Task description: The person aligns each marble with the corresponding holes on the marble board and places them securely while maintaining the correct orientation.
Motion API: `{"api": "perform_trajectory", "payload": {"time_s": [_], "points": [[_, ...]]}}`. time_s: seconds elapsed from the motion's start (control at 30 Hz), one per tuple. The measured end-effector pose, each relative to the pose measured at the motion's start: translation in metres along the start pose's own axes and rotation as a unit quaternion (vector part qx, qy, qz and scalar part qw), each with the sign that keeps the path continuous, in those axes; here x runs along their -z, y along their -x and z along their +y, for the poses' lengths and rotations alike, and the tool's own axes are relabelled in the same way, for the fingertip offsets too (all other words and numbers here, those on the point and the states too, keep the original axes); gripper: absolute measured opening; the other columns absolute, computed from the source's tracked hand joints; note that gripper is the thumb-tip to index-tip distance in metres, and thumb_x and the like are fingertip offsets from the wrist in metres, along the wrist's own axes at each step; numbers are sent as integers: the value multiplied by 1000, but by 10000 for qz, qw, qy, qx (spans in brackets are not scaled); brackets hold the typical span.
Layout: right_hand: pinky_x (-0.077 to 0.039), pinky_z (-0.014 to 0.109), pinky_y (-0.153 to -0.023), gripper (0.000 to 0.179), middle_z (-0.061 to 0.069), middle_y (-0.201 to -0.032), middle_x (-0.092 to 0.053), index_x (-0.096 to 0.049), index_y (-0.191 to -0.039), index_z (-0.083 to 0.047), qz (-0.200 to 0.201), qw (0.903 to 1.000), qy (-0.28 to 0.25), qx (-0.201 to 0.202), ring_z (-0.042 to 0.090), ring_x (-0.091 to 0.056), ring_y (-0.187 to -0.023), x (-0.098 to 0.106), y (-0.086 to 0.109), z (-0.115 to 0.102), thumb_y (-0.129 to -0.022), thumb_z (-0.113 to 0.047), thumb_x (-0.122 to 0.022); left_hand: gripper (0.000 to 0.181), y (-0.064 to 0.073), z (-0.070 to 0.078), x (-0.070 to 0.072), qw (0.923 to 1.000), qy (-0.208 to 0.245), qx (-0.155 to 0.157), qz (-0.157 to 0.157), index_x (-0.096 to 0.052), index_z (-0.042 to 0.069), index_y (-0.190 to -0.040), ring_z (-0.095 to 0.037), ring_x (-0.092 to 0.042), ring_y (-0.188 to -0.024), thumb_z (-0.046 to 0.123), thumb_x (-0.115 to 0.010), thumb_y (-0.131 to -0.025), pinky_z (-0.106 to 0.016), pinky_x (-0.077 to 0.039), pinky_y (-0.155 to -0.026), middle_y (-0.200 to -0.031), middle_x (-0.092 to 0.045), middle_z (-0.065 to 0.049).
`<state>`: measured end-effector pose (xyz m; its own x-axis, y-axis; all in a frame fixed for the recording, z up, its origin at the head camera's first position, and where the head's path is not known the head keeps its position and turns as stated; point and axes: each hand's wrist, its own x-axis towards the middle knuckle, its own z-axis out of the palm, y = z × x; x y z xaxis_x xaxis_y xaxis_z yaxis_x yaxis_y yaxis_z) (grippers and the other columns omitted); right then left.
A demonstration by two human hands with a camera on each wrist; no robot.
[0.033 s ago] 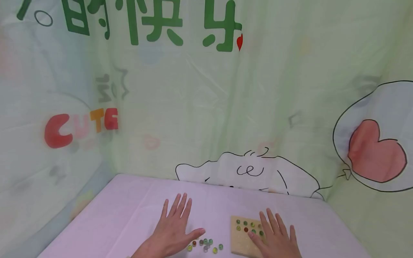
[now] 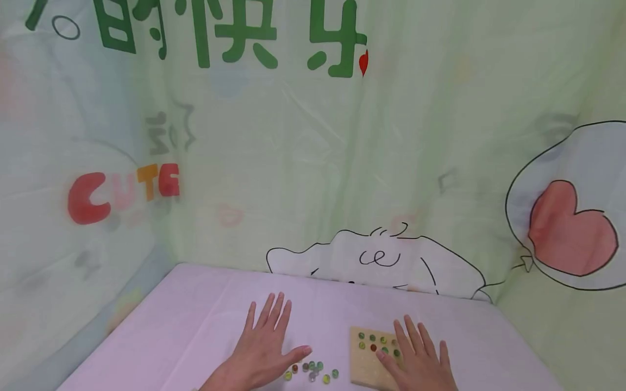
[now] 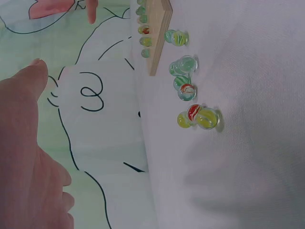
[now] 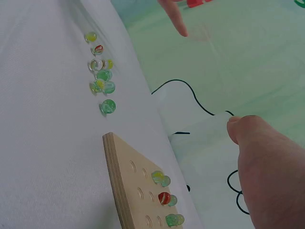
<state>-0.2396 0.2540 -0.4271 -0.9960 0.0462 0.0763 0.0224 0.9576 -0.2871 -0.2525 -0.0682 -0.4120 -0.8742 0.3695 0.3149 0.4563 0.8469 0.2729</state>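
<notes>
My left hand point(image 2: 261, 347) is held over the table with its fingers straight and spread, its thumb reaching above a loose group of glass marbles point(image 2: 326, 379). In the left wrist view these marbles point(image 3: 207, 118), green, yellow and red-swirled, lie close together on the cloth. A square wooden board point(image 2: 364, 369) lies to their right, with marbles seated along its far rows. My right hand point(image 2: 423, 361), fingers also extended, is over the board's right part and hides it. Bare round hollows show in the board point(image 4: 126, 186) in the right wrist view. Neither hand holds anything.
A pale cloth covers the table point(image 2: 195, 326). Behind it hangs a light green curtain point(image 2: 313, 163) with printed lettering and a cartoon outline, and another curtain point(image 2: 49, 271) closes off the left side.
</notes>
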Motion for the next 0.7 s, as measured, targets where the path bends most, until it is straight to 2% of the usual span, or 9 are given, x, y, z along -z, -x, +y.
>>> {"api": "perform_trajectory", "payload": {"time_s": [0.33, 0.6, 0.7], "points": [[7, 78, -108, 104, 25, -162, -16, -29, -154, -3, -165, 9997, -129, -147, 53, -7, -147, 1, 0, 1, -86, -80, -42, 96, -2, 1, 0, 9999, -127, 26, 52, -30, 4, -154, -34, -18, -153, 75, -41, -90, -61, -11, -120, -164, -23, -13], [7, 77, -109, 106, 25, -162, -15, -27, -154, -2, -197, 9995, -131, -196, 52, -7, -147, 0, 0, 8, -85, -81, -42, 97, -7, 6, -3, 9995, -6, -1, -310, -28, 6, -155, -32, -15, -154, 77, -37, -90, -62, -9, -120, -166, -19, -11], [7, 76, -109, 108, 26, -162, -16, -27, -154, -1, -272, 9992, -129, -258, 53, -7, -147, -1, -1, 10, -84, -83, -42, 96, -8, 8, -5, 9996, -66, -56, -272, -29, 6, -155, -32, -17, -153, 77, -38, -90, -62, -10, -120, -165, -22, -12]]}}
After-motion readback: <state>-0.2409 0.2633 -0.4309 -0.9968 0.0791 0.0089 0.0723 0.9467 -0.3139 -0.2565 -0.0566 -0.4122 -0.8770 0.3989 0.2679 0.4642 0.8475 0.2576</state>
